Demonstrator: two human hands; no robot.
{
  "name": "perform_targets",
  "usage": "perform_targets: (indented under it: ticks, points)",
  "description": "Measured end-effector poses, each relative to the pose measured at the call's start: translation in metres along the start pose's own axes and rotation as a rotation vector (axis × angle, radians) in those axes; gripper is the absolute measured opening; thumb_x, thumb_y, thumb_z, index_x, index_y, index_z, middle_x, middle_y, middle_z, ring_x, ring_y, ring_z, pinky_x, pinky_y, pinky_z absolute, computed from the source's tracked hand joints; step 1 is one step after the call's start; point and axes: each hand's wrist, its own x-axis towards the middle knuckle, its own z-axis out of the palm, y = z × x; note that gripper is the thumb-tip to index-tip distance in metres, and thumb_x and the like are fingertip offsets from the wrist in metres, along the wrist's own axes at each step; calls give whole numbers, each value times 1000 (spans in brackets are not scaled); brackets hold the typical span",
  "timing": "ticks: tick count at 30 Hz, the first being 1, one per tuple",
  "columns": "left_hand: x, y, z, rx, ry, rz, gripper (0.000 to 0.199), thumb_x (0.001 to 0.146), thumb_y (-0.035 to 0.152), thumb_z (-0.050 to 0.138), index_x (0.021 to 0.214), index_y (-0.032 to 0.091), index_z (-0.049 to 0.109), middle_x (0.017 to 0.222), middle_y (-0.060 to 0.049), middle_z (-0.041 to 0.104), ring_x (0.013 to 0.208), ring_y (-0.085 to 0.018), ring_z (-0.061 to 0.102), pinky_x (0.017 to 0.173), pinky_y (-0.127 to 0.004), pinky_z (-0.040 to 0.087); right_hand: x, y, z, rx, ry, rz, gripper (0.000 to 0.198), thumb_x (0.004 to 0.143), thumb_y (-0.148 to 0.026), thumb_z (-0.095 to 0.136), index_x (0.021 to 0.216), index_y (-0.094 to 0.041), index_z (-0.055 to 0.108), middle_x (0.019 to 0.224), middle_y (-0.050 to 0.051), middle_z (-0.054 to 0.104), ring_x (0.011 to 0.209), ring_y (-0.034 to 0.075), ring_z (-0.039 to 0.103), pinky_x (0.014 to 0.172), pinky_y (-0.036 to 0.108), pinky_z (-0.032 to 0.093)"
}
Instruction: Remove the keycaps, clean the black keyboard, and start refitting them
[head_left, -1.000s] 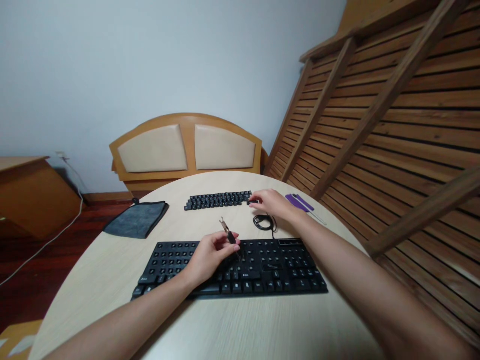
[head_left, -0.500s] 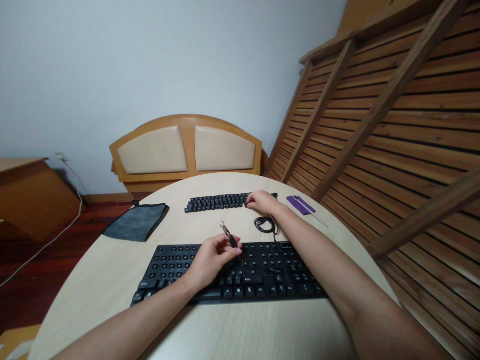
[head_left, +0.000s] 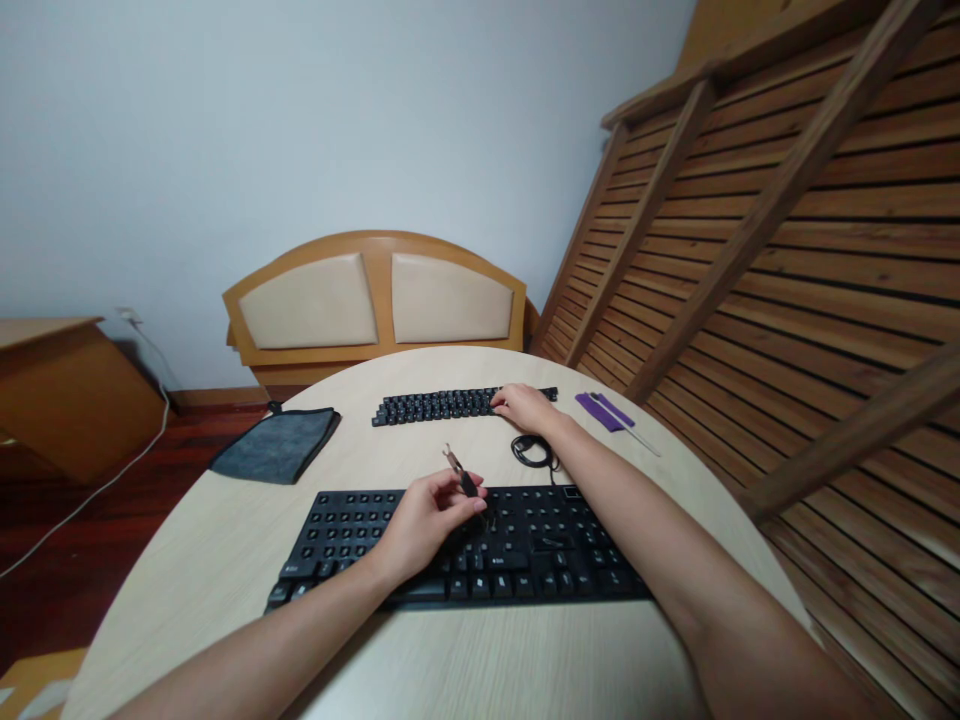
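Note:
My left hand point(head_left: 427, 515) is closed around a keycap puller point(head_left: 460, 472), its forked metal end pointing up and away from me. It hovers over the middle of a black keyboard point(head_left: 517, 584), where many upper keys have lost their caps and bare switch posts show; the lower rows still carry caps. Farther off, my right hand point(head_left: 521, 405) pinches a keycap at the near side of several rows of loose black keycaps point(head_left: 431, 405). Its fingertips touch the rows, and the cap is mostly hidden by them.
A coiled black cable point(head_left: 531, 452) lies between keyboard and keycaps. To the right, a white-handled brush point(head_left: 636, 438) rests on a purple cloth point(head_left: 604, 412). A grey cloth point(head_left: 277, 446) lies at left on the round table point(head_left: 510, 655). Wooden slats point(head_left: 787, 290) lean at right.
My right hand has shifted slightly and its fingertips now sit against the keycap rows. My left hand keeps the keycap puller in nearly the same place.

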Motion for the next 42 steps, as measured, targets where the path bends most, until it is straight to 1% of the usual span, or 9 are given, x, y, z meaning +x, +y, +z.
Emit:
perform_targets:
  ticks: [6, 11, 17, 19, 21, 25, 28, 34, 42]
  points:
    - [0, -2, 0, -20, -6, -2, 36, 78, 37, 75, 105, 15, 68, 101, -8, 75, 87, -20, 66, 83, -32, 48, -1, -1, -2, 25, 37, -3, 21, 90, -27, 62, 107, -26, 75, 113, 6, 73, 106, 24, 65, 88, 30, 47]
    - [-1, -3, -1, 11, -19, 11, 35, 80, 37, 74, 106, 14, 68, 102, -8, 75, 86, -20, 65, 82, -33, 48, -18, 3, -20, 76, 81, -29, 22, 93, -27, 58, 106, -23, 75, 110, 8, 73, 103, 24, 65, 86, 30, 46]
    - [1, -2, -2, 35, -23, 20, 36, 79, 37, 74, 107, 14, 69, 102, -9, 75, 84, -20, 65, 81, -33, 49, -83, 14, -42, 190, 46, -186, 23, 95, -37, 57, 101, -23, 75, 102, 6, 73, 94, 20, 66, 85, 31, 48]
    - [2, -3, -2, 39, -25, 27, 35, 80, 37, 74, 107, 15, 69, 102, -9, 75, 85, -20, 66, 81, -34, 49, -111, 18, -45, 253, 38, -299, 24, 93, -40, 60, 100, -22, 74, 101, 7, 72, 99, 22, 63, 92, 35, 47]
    - [2, -5, -3, 48, -29, 40, 35, 80, 37, 73, 107, 15, 69, 102, -9, 75, 86, -20, 66, 83, -34, 49, -137, 21, -47, 284, 84, -359, 26, 91, -41, 63, 105, -22, 73, 109, 10, 69, 110, 25, 58, 98, 42, 45]
    - [3, -8, -4, 59, -32, 56, 33, 81, 37, 73, 106, 15, 68, 103, -8, 74, 89, -21, 66, 85, -35, 49, -180, 20, -48, 340, 29, -332, 34, 93, -40, 61, 123, -25, 65, 126, 10, 60, 123, 26, 50, 107, 46, 40]
    - [3, -7, -4, 69, -28, 61, 33, 81, 37, 73, 106, 15, 68, 102, -9, 74, 88, -21, 66, 85, -36, 48, -199, 13, -42, 419, -56, -321, 45, 93, -41, 61, 135, -26, 56, 134, 11, 55, 128, 26, 47, 110, 47, 38]
    - [1, 0, -3, 109, -38, 42, 35, 81, 39, 71, 106, 14, 68, 98, -8, 73, 87, -21, 65, 83, -35, 48, -205, 0, -26, 436, -81, -335, 42, 94, -39, 57, 134, -26, 56, 142, 12, 50, 132, 29, 44, 111, 53, 34]
    - [-9, 20, 2, 158, -45, 53, 31, 83, 37, 69, 105, 15, 69, 99, -8, 73, 79, -19, 65, 73, -31, 50, -192, -34, -26, 452, -80, -389, 48, 86, -37, 66, 133, -27, 57, 139, 11, 52, 128, 30, 46, 108, 52, 36]
